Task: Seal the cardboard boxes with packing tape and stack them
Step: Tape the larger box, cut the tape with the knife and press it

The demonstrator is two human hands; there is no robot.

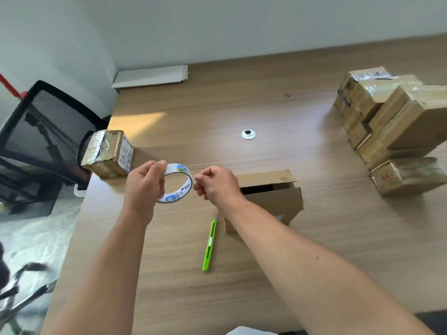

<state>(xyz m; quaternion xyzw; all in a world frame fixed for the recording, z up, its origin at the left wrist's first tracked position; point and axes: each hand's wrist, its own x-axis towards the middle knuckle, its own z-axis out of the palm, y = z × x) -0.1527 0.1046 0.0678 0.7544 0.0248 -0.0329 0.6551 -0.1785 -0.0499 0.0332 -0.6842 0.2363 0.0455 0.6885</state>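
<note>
Table: pale wood-grain laminate, smooth, set against white walls, with a round metal grommet mid-surface.
Tape roll: glossy clear ring with a blue-and-white printed core, held above the table's near-left part between the 2 hands.
Left hand: fingers and thumb wrapped round the roll's left rim.
Right hand: fingers curled tight at the roll's right rim; I cannot tell whether they pinch a tape end.
Open box: matte brown corrugated card, 1 flap up, unsealed, just behind the right forearm.
Sealed boxes: 1 at the left edge and a pile towards the far right corner, all shiny with tape.
Knife: slim green plastic, lying beside the open box.
Risk: if the end slips, clear tape will likely stick back or split; a forearm may nudge the knife.
</note>
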